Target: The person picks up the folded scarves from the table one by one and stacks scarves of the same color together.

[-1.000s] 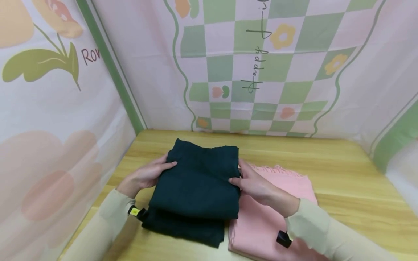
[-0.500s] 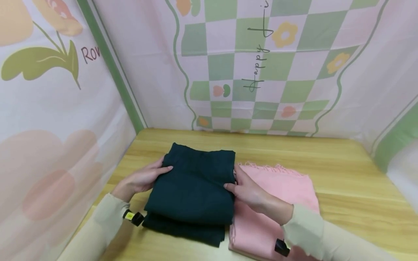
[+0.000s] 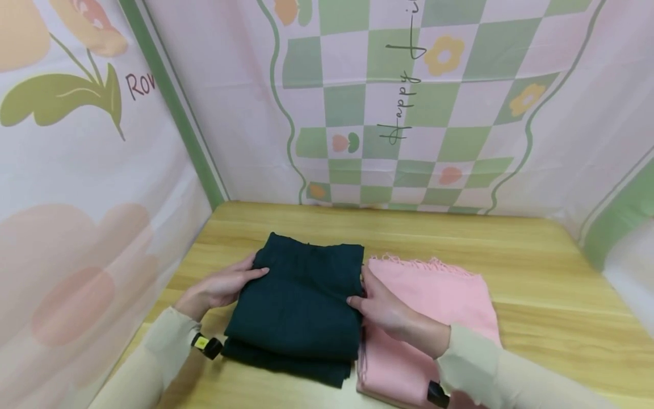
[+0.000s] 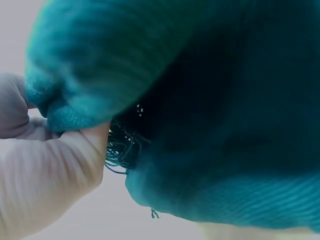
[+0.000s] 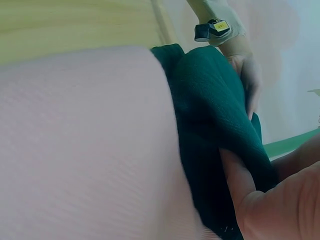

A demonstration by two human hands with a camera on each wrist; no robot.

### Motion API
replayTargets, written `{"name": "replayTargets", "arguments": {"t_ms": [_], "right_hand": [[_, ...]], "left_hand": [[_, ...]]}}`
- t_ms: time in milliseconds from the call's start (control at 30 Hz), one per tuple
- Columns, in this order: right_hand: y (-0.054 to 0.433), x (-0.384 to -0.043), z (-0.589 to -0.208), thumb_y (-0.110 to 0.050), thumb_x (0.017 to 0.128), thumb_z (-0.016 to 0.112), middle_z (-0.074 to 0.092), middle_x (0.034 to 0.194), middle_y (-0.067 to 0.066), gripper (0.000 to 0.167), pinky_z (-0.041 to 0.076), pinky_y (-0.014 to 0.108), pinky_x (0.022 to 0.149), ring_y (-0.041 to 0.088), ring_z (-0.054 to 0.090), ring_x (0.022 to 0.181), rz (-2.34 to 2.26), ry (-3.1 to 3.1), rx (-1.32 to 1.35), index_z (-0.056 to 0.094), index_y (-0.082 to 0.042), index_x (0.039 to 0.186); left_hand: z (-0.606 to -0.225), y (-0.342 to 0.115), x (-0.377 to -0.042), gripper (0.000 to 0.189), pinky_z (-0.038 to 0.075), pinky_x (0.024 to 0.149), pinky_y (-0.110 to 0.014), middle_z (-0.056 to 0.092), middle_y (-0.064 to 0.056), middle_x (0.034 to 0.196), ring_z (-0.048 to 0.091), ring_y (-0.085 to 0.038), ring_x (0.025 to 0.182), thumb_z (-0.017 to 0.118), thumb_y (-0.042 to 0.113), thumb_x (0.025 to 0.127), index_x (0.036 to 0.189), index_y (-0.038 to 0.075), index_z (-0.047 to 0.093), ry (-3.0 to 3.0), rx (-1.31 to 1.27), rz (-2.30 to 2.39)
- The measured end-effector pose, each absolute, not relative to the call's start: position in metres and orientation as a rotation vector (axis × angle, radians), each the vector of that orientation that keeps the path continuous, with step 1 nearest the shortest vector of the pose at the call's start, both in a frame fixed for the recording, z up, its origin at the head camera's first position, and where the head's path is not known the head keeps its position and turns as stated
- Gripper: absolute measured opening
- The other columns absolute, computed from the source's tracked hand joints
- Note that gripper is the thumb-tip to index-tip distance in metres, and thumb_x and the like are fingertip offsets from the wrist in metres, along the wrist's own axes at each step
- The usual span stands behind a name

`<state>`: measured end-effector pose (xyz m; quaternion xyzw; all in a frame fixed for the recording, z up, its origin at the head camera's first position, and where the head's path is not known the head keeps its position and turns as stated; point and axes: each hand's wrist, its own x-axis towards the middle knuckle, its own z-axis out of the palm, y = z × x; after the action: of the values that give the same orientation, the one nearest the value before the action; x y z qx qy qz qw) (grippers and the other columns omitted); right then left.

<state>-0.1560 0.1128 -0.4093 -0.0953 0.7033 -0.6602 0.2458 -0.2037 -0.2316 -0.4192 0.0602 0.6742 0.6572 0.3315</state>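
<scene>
A folded dark green scarf (image 3: 301, 298) lies left of centre in the head view, its upper fold stacked over a lower layer that shows along the front. My left hand (image 3: 222, 287) grips its left edge, thumb on top and the other fingers hidden. On the right edge my right hand (image 3: 385, 307) holds it the same way. Loose fringe threads (image 4: 120, 147) hang between the layers in the left wrist view. Beside it lies a folded pink scarf (image 3: 434, 289), fringed at its far edge and partly covered by my right forearm.
Both scarves are on a wooden table (image 3: 552, 272). A printed cloth (image 3: 245, 113) hangs behind the table's far edge, and more cloth (image 3: 102, 227) hangs along the left side. Each wrist wears a small black camera (image 3: 206, 345).
Both hands have brought the upper part of the green scarf down and slightly left, toward the layer beneath. The pink scarf stays where it was.
</scene>
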Motion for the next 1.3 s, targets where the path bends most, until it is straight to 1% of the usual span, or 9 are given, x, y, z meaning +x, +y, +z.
{"name": "replayTargets", "arguments": {"t_ms": [167,333,633,700,833,933,1067,1167,1300], "right_hand": [[0.113,-0.153,-0.413,0.008,0.104,0.042,0.001,0.169,0.024,0.082,0.053,0.057,0.095,0.049,0.030,0.145,-1.804,1.888,-0.234,-0.009,-0.012,0.164],[0.113,-0.152,-0.414,0.007,0.104,0.041,0.006,0.167,0.028,0.081,0.055,0.056,0.092,0.051,0.037,0.141,-1.803,1.873,-0.255,-0.011,-0.011,0.164],[0.115,-0.152,-0.412,0.005,0.105,0.042,0.023,0.163,0.029,0.076,0.057,0.055,0.089,0.047,0.047,0.135,-1.796,1.864,-0.314,-0.004,-0.011,0.164],[0.116,-0.152,-0.413,0.006,0.104,0.043,0.019,0.163,0.031,0.077,0.058,0.053,0.088,0.045,0.049,0.134,-1.776,1.888,-0.300,-0.004,-0.008,0.164],[0.116,-0.152,-0.418,0.008,0.101,0.048,0.005,0.164,0.035,0.084,0.060,0.049,0.078,0.038,0.066,0.103,-1.720,1.908,-0.236,-0.009,-0.002,0.162],[0.117,-0.152,-0.421,0.007,0.100,0.052,0.002,0.164,0.036,0.089,0.060,0.047,0.072,0.029,0.064,0.077,-1.698,1.878,-0.196,-0.013,-0.002,0.161],[0.120,-0.152,-0.422,0.003,0.100,0.055,0.002,0.162,0.038,0.094,0.060,0.045,0.074,0.026,0.063,0.081,-1.677,1.827,-0.169,-0.016,-0.002,0.160],[0.122,-0.153,-0.423,0.000,0.099,0.058,0.019,0.158,0.038,0.096,0.060,0.046,0.074,0.027,0.066,0.086,-1.647,1.794,-0.175,-0.015,-0.004,0.161],[0.123,-0.152,-0.424,-0.002,0.098,0.060,0.043,0.143,0.033,0.095,0.061,0.050,0.078,0.032,0.071,0.089,-1.620,1.731,-0.215,-0.010,-0.007,0.162]], "left_hand": [[-0.425,-0.231,-0.202,0.080,0.021,0.123,-0.053,-0.002,-0.013,0.171,0.016,-0.036,0.154,0.047,0.026,0.111,0.164,0.019,-0.012,1.788,0.113,1.695],[-0.427,-0.232,-0.200,0.080,0.020,0.123,-0.054,-0.001,-0.014,0.171,0.017,-0.036,0.154,0.047,0.025,0.111,0.164,0.019,-0.012,1.788,0.104,1.698],[-0.428,-0.237,-0.198,0.078,0.023,0.122,-0.055,0.001,-0.016,0.171,0.019,-0.039,0.153,0.045,0.026,0.111,0.164,0.018,-0.013,1.785,0.136,1.695],[-0.430,-0.237,-0.198,0.078,0.021,0.122,-0.055,0.002,-0.016,0.171,0.018,-0.039,0.153,0.046,0.026,0.111,0.164,0.018,-0.011,1.805,0.122,1.687],[-0.436,-0.236,-0.197,0.082,0.017,0.122,-0.057,-0.004,-0.019,0.170,0.008,-0.041,0.154,0.048,0.029,0.110,0.163,0.013,-0.013,1.905,0.069,1.624],[-0.440,-0.235,-0.196,0.087,0.015,0.122,-0.059,-0.011,-0.022,0.169,0.001,-0.043,0.154,0.050,0.031,0.109,0.162,0.008,-0.015,1.973,0.025,1.576],[-0.440,-0.235,-0.195,0.091,0.018,0.121,-0.059,-0.014,-0.023,0.168,0.000,-0.044,0.154,0.053,0.032,0.108,0.161,0.006,-0.015,2.004,0.004,1.551],[-0.439,-0.238,-0.193,0.096,0.020,0.121,-0.059,-0.012,-0.022,0.169,0.000,-0.043,0.154,0.059,0.036,0.105,0.162,0.005,-0.011,2.045,0.014,1.514],[-0.439,-0.247,-0.185,0.100,0.023,0.120,-0.060,0.000,-0.024,0.169,0.004,-0.044,0.154,0.067,0.042,0.099,0.163,0.001,0.001,2.137,0.046,1.430]]}}
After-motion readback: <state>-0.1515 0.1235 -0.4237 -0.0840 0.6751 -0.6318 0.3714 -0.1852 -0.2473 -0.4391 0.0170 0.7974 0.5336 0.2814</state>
